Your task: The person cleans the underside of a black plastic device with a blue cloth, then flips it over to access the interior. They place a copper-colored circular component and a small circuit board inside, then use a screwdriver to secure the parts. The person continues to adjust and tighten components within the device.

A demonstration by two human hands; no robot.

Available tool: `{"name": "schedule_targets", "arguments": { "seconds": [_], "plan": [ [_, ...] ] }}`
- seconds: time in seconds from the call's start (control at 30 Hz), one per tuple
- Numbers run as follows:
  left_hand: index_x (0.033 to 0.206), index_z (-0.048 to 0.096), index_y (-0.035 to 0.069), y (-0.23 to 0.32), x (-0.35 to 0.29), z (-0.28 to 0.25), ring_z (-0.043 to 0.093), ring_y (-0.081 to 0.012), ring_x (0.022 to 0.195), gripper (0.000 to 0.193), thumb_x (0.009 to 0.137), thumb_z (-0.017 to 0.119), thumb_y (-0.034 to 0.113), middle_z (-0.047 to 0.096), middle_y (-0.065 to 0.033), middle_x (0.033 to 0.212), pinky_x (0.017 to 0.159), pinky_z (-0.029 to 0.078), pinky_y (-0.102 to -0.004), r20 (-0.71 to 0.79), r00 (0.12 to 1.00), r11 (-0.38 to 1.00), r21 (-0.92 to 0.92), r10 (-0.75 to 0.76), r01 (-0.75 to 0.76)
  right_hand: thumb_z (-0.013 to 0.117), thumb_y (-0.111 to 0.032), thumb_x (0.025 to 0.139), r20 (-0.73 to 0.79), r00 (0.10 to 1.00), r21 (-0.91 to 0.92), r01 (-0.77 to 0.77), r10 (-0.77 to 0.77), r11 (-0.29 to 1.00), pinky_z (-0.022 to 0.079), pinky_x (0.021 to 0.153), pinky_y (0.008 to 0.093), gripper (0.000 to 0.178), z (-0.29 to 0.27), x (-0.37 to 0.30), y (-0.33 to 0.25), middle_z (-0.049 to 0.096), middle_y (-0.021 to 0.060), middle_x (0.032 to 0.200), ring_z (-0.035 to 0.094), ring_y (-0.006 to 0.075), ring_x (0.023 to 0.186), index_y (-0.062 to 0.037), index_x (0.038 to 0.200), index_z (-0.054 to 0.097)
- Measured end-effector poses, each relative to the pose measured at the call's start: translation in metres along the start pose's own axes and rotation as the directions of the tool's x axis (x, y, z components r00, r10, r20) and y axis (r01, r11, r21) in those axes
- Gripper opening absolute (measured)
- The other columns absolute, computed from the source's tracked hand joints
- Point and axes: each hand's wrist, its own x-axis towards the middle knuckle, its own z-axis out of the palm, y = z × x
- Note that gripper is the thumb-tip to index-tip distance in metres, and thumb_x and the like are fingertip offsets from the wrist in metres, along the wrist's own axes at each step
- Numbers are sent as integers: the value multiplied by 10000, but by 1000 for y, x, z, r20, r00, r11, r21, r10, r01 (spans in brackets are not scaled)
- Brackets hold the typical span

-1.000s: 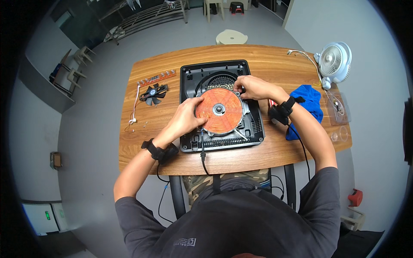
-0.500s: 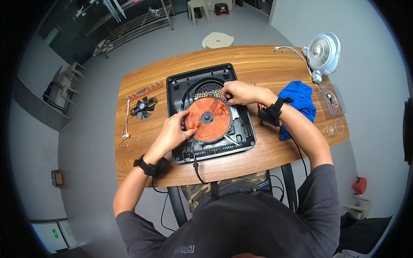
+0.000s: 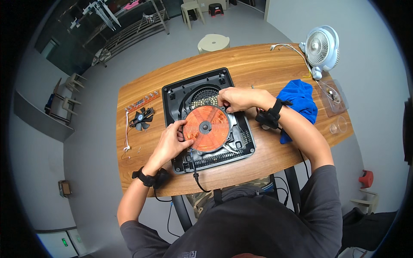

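Observation:
A round copper induction coil with a dark hub sits in the open black cooker housing in front of me. My left hand is closed on the coil's left edge, its thumb on the top side and its other fingers at the rim. At the coil's upper right rim, the fingers of my right hand are pinched together; whatever is between the fingertips is hidden. Beyond the coil, a round vent grille shows in the housing. From the housing's near side comes a black power cord.
Left of the housing lie a small black fan, an orange circuit-board strip and a white cable. To the right are a blue cloth, a clear plastic tray and clear cups. A desk fan stands at the far right corner.
The whole view has shifted slightly, so housing and coil appear a little lower. Both hands remain at the coil, the right one still pinched at its upper right rim.

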Motion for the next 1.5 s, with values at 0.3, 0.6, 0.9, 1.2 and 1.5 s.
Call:
{"name": "schedule_targets", "arguments": {
  "seconds": [0.3, 0.6, 0.9, 1.2, 1.5],
  "plan": [
    [1357, 553, 3, 0, 1, -2, 595, -141, 737, 720, 736, 891, 138, 601, -71, 892, 709, 547, -301, 40, 999, 998, -60, -24, 26, 767, -23, 783, -25, 1000, 34, 17, -16, 999, 547, 751, 378, 192, 5, 2, 9, 672, 144, 920, 654, 290, 827, 32, 961, 719],
    [1364, 533, 10, 3, 0, -2, 582, -127, 724, 737, 732, 892, 131, 589, -54, 847, 688, 537, -288, 40, 999, 999, -43, -19, 21, 789, 6, 765, -10, 997, 38, -71, 72, 997, 565, 762, 392, 216, 3, 3, 2, 719, 166, 945, 698, 318, 899, 25, 972, 732],
    [1318, 554, 19, 7, 2, -8, 593, -162, 739, 698, 733, 911, 149, 592, -72, 857, 704, 539, -318, 80, 997, 1000, 9, -21, 20, 791, 23, 756, -3, 997, -26, -75, 75, 997, 571, 748, 403, 209, -2, 6, -6, 738, 174, 940, 716, 329, 890, 25, 956, 730],
    [1352, 578, 30, 1, -9, -4, 660, -276, 886, 679, 782, 879, 244, 633, -158, 1042, 810, 558, -381, -51, 986, 965, 220, 161, -146, 791, 12, 758, 32, 998, -82, -42, 45, 996, 568, 744, 407, 233, -3, 6, -7, 726, 174, 939, 713, 336, 879, 16, 982, 727],
    [1215, 679, -19, -7, -20, -35, 709, -189, 823, 381, 875, 778, 121, 672, -146, 1082, 748, 592, -315, -122, 980, 987, 73, 154, -146, 742, -24, 815, 21, 994, -96, -105, 107, 990, 559, 824, 421, 259, -12, -7, -27, 700, 174, 1007, 688, 355, 939, 12, 1071, 732]
  ]
}}
